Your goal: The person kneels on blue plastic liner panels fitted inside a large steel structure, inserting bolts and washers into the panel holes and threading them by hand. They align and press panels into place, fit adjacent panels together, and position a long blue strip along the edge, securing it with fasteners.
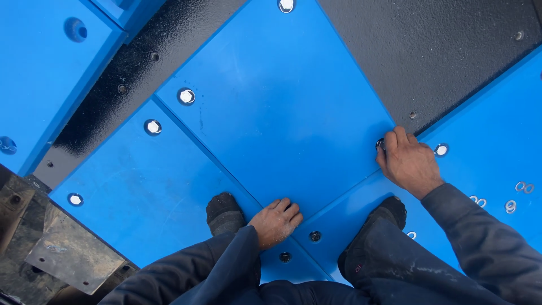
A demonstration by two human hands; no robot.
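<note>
We stand on blue panels bolted over a black surface. Our left hand rests with fingers curled on the near corner of the middle panel, holding nothing we can see. Our right hand pinches a bolt at that panel's right corner. Loose washers lie near our right sleeve.

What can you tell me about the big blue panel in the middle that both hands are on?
The blue panel is a flat, smooth, glossy square that looks like plastic, lying cornerwise among matching blue panels. Silvery bolt heads sit in round holes near its corners. The left hand rests curled at its near corner; the right hand has fingertips at the hole in its right corner.
</note>
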